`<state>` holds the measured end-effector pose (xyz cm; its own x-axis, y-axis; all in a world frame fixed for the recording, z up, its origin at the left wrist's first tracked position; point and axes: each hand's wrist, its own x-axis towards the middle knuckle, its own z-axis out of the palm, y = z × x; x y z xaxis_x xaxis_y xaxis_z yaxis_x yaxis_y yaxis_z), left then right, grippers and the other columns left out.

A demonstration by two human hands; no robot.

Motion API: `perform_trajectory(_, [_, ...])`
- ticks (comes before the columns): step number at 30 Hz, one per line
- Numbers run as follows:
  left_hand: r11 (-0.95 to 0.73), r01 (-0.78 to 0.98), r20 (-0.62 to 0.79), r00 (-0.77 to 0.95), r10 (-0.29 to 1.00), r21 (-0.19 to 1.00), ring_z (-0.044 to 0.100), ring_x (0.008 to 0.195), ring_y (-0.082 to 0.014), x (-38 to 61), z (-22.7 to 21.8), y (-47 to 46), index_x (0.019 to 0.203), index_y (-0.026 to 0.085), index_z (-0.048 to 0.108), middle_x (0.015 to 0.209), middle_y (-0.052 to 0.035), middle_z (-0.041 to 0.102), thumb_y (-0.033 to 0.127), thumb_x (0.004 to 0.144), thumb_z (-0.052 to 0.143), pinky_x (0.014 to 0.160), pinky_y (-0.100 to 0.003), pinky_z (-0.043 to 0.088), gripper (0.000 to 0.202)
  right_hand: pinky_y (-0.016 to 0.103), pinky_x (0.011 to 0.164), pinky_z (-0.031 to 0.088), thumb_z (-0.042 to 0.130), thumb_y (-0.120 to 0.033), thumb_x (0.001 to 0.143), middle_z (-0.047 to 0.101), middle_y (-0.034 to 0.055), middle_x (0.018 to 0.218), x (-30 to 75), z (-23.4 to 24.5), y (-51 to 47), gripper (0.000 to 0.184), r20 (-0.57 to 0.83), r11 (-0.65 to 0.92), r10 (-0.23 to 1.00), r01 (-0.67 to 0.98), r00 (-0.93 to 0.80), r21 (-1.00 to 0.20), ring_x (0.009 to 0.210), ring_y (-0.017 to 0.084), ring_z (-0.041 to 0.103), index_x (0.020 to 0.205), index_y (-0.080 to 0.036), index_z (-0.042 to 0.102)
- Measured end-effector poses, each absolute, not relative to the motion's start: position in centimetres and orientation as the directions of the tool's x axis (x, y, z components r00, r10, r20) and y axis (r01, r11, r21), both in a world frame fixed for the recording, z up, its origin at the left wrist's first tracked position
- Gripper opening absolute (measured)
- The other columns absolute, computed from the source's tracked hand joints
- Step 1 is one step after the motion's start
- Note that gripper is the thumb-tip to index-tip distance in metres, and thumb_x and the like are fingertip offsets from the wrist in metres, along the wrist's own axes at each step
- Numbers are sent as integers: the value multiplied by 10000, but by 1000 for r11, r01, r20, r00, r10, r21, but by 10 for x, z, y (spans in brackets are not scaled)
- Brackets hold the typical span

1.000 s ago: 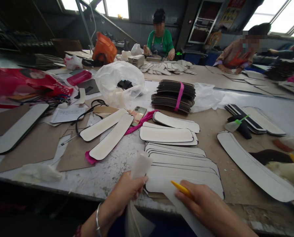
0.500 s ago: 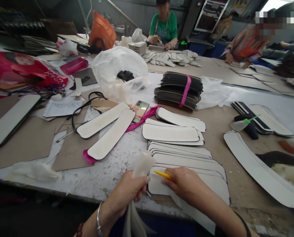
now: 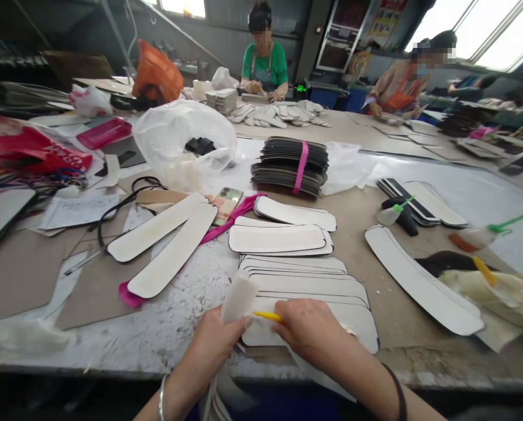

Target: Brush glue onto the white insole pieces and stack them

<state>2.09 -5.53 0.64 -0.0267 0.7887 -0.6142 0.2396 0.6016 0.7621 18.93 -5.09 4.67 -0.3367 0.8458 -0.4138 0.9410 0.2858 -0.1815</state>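
My left hand (image 3: 217,336) is closed around a bundle of thin, whitish flexible sheets (image 3: 239,297), whose tops stick up above the thumb while their lower ends hang past the table edge. My right hand (image 3: 309,327) grips a slim yellow pointed tool (image 3: 268,316), its tip directed at the left thumb. A pale thin sheet (image 3: 316,374) hangs below the right hand; whether the fingers pinch it is hidden. Beneath both hands lies a fanned row of white, dark-edged curved panels (image 3: 308,285). Further white panels (image 3: 277,238) lie just beyond that row.
Two loose panels (image 3: 174,251) and a phone (image 3: 227,204) lie left of centre. Beyond stand a strapped dark stack (image 3: 288,166) and a clear plastic bag (image 3: 186,137). Rightward are a curved panel (image 3: 419,280) and a green-tipped bottle (image 3: 391,215). Two people work across the table.
The view has turned right and tilted up, so table items appear further left. Both hands keep their holds, and the yellow tip stays close to the left thumb.
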Motion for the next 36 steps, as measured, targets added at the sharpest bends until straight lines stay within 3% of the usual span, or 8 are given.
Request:
perform_trajectory(4, [605, 273, -608, -80, 790, 748, 290, 318, -85, 19, -3, -58, 501, 210, 438, 290, 82, 358, 433, 555, 586, 375, -223, 195, 273, 271, 644, 405, 487, -279, 833, 668, 41, 808, 248, 47, -81, 146, -445, 96, 881, 982, -160, -163, 776, 210, 618, 788, -210, 608])
perform_trajectory(9, [603, 335, -598, -130, 791, 724, 289, 328, -83, 20, -5, -63, 459, 217, 409, 305, 73, 361, 469, 519, 595, 380, -219, 197, 319, 295, 696, 397, 374, -311, 885, 632, 53, 840, 309, 32, -111, 214, -303, -161, 947, 971, 103, -175, 783, 201, 589, 787, -207, 534])
perform_trajectory(14, [571, 358, -546, -179, 818, 739, 289, 348, -89, 26, 4, -67, 468, 220, 404, 319, 80, 343, 439, 592, 587, 402, -228, 205, 311, 293, 620, 374, 364, -314, 893, 644, 58, 837, 306, 24, -112, 218, -232, -210, 955, 974, 185, -87, 796, 228, 605, 786, -209, 522])
perform_trajectory(18, [558, 368, -530, -185, 828, 744, 298, 343, -100, 29, 8, -70, 439, 231, 387, 298, 79, 331, 443, 591, 607, 412, -247, 219, 342, 286, 579, 359, 368, -334, 896, 665, 58, 824, 298, 30, -105, 228, -269, -255, 932, 967, 243, -11, 782, 237, 632, 797, -213, 534])
perform_trajectory(26, [571, 385, -528, -222, 820, 725, 299, 341, -107, 37, 14, -69, 463, 235, 409, 290, 86, 326, 450, 582, 585, 415, -246, 227, 303, 307, 613, 385, 373, -326, 890, 688, 75, 859, 301, 37, -94, 234, -369, -294, 890, 955, 267, -20, 829, 264, 641, 829, -205, 564])
perform_trajectory(36, [557, 430, -530, -194, 826, 711, 290, 340, -117, 34, 5, -67, 493, 221, 465, 284, 83, 309, 498, 568, 569, 419, -253, 222, 306, 297, 588, 392, 406, -331, 879, 692, 78, 834, 303, 34, -89, 211, -372, -295, 887, 955, 274, 1, 797, 258, 650, 809, -209, 563])
